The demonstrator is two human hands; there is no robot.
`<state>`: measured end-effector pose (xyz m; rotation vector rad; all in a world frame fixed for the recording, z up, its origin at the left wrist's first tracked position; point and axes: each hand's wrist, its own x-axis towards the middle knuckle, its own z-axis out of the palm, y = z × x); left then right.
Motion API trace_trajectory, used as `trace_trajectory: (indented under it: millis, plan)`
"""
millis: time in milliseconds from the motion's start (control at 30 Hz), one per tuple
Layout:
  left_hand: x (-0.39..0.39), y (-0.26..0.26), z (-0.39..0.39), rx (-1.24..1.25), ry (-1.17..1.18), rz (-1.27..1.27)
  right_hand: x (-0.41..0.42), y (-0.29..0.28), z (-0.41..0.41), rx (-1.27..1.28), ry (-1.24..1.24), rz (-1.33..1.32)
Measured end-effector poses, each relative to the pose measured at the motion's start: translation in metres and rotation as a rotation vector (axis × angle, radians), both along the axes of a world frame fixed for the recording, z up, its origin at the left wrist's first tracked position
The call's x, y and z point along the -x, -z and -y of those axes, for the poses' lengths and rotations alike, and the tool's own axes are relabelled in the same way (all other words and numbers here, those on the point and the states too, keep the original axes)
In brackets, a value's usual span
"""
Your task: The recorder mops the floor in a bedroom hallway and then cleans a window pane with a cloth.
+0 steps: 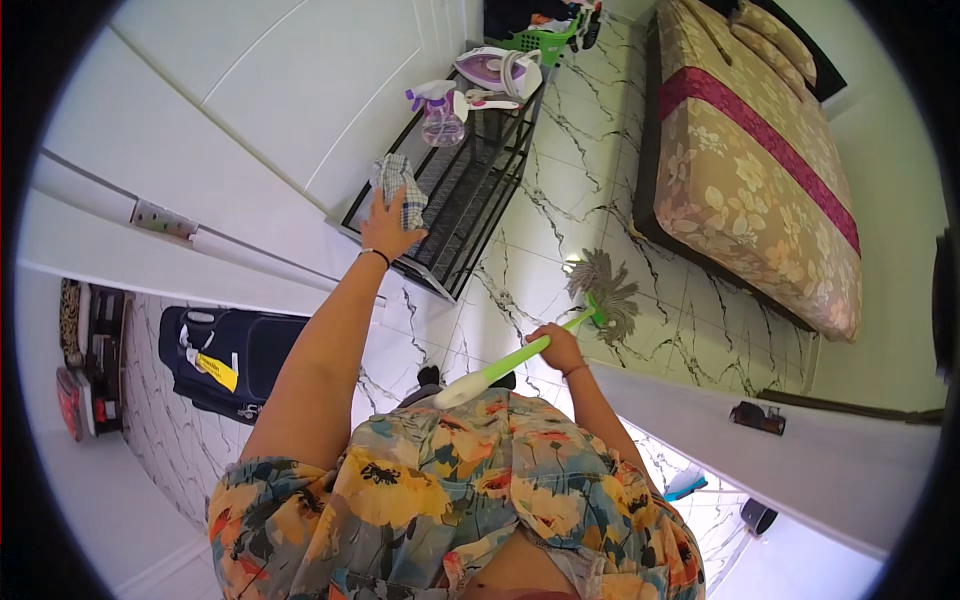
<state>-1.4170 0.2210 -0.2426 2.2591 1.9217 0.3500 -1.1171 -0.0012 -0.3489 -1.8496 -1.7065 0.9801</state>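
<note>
My left hand [391, 229] reaches forward over the near end of a black metal rack [480, 195]. Its spread fingers overlap a crumpled checked cloth [401, 180] lying on the rack's top; firm contact is hard to judge. My right hand [556, 348] grips the green and white handle [499, 367] of a mop, whose upper end points at my waist. The mop's grey string head [606, 292] rests on the marble-patterned floor. Beyond the cloth, the rack holds a spray bottle [441, 120] with purple-tinted liquid, a white and pink handled item [491, 105] and a purple and white clothes iron [499, 71].
A bed [750, 180] with a floral cover stands ahead on the right. Behind the rack is a green laundry basket [544, 41]. White door panels [247, 97] line the left side. A dark suitcase [262, 352] lies at left, and a door frame [712, 412] runs along my right.
</note>
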Motion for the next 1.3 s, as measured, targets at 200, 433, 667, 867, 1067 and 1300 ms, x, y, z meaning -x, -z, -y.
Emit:
trace_trajectory:
  millis: [200, 433, 667, 867, 1067, 1300]
  plan:
    - [0.060, 0.058, -0.037, 0.187, -0.060, 0.214, 0.071, -0.034, -0.006, 0.071, 0.028, -0.041]
    - [0.101, 0.055, -0.072, 0.224, 0.025, 1.128, 0.143, -0.045, -0.007, -0.115, -0.013, -0.066]
    - [0.058, -0.060, 0.007, 0.717, -0.292, 1.774, 0.179, -0.060, 0.033, 0.049, 0.145, 0.110]
    - [0.056, 0.000, 0.042, 0.738, 0.245, 1.525, 0.161, -0.076, 0.085, 0.163, 0.332, 0.167]
    - [-0.009, -0.011, 0.142, 1.007, 0.407, 1.493, 0.114, -0.049, 0.201, 0.314, 0.737, 0.223]
    - [-0.109, -0.129, 0.278, 0.957, 1.172, 0.995, 0.074, -0.038, 0.288, 0.375, 0.751, 0.237]
